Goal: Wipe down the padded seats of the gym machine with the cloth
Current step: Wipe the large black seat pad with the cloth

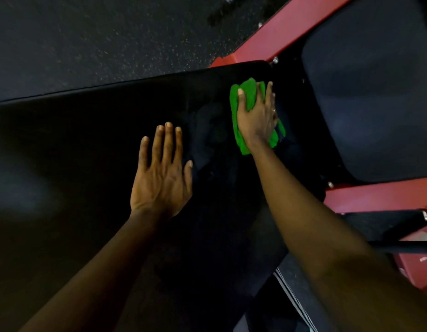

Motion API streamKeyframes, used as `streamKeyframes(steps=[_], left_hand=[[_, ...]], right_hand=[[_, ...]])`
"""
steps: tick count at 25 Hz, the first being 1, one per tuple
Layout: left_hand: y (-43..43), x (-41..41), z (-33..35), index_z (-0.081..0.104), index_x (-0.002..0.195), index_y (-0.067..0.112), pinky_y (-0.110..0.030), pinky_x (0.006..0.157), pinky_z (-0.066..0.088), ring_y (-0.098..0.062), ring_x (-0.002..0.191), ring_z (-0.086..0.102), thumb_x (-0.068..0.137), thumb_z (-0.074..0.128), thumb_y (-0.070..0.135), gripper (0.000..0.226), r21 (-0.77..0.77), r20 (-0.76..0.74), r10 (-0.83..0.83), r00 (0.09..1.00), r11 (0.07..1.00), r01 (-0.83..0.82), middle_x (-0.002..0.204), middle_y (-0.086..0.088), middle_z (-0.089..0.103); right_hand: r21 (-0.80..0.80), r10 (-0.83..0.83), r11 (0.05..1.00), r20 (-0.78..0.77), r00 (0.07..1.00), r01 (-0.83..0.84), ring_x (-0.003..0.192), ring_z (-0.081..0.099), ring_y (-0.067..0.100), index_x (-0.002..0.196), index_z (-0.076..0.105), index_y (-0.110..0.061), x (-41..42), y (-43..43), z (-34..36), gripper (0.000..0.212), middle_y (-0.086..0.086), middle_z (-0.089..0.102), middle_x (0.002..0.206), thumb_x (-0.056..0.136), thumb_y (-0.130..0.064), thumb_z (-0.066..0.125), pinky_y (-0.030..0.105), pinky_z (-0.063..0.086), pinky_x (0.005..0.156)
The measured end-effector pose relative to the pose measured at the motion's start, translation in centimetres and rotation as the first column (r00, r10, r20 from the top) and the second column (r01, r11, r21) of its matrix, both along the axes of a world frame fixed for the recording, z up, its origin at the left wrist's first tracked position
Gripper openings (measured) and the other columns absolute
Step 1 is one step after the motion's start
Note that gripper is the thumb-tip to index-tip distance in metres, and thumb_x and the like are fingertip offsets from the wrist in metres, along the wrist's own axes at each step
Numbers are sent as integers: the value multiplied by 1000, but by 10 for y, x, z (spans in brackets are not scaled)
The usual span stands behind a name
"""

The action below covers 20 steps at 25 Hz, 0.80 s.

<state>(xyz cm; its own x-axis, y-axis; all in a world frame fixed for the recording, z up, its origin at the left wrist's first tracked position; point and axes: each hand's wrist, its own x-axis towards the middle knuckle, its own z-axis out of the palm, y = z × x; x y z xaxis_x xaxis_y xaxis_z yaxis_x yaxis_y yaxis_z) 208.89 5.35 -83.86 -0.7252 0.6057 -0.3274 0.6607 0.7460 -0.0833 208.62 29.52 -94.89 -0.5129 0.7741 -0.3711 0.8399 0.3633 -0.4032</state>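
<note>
Right hand point(258, 121) on cloth point(249, 95) beside red frame point(375, 196)

We see the left hand point(162, 178) and the right hand point(255, 118) on bare arms point(315, 224). We spot a thin ring point(274, 110) on one right-hand finger. Lower down we make out dark trousers point(288, 292) with white stripes.

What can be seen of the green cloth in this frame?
The green cloth is bright, soft-looking fabric, crumpled rather than spread flat. It lies on the black padded seat, near its far rounded corner. The right hand presses on its middle, thumb straight; green shows beyond the hand and beside the wrist. The left hand does not touch it.
</note>
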Motion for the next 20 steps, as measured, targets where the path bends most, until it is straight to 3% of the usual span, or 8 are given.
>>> streamKeyframes(steps=[3,8,11,13,14,15,17,20], left_hand=[[-1,1,1,11,161,2,-51,126,7,-31,157,8,104,18,43,70,3,-12,17,1000,1000,-17,168,-20,10],[2,0,5,13,160,1,-51,126,8,-32,157,9,104,20,42,70,14,7,12,1000,1000,-12,168,-20,12],[2,1,11,15,160,1,-51,126,9,-32,156,10,104,21,42,70,2,49,33,998,999,-34,168,-20,12],[17,-10,11,26,157,0,-50,124,14,-36,153,20,98,27,40,71,72,91,45,995,996,-52,165,-20,22],[32,-23,7,31,155,-1,-49,122,17,-37,151,26,94,27,40,73,119,98,9,995,993,-21,163,-21,28],[49,-39,-1,33,154,-1,-47,121,19,-38,149,29,92,26,40,75,149,95,-29,995,989,15,161,-21,32],[81,-69,-18,29,156,-1,-45,123,17,-36,151,26,95,23,36,71,164,107,-54,993,986,36,162,-21,30],[98,-78,-45,15,159,-1,-42,126,6,-32,156,12,104,16,29,63,72,83,-14,996,997,8,167,-19,16]], right_hand=[[6,179,984,-79,981,-179,155,22,23,159,30,-24,34,-39,23,85,0,21,169,92,-76,36,57,27,120],[74,544,839,-156,825,-539,154,26,23,159,30,-25,127,-77,39,79,4,29,166,95,-71,39,42,25,120],[9,97,995,-9,995,-97,155,22,29,159,29,-15,79,2,-8,77,7,17,169,99,-63,39,54,27,121],[-51,-236,969,109,966,243,156,17,29,161,24,-15,47,43,-25,82,4,4,172,98,-66,36,60,28,117],[-52,-277,958,107,955,283,155,20,29,162,21,-17,38,42,-23,83,4,2,172,97,-67,36,62,29,115],[-44,-219,974,37,975,220,154,24,30,163,17,-21,36,30,-16,82,3,1,172,97,-67,37,63,32,114],[14,157,988,-158,975,-157,154,24,29,163,12,-32,50,-18,13,76,-1,2,171,98,-63,38,58,35,113],[83,573,817,-228,787,-570,157,13,23,161,17,-40,74,-51,27,65,-9,5,171,102,-58,37,51,26,118]])
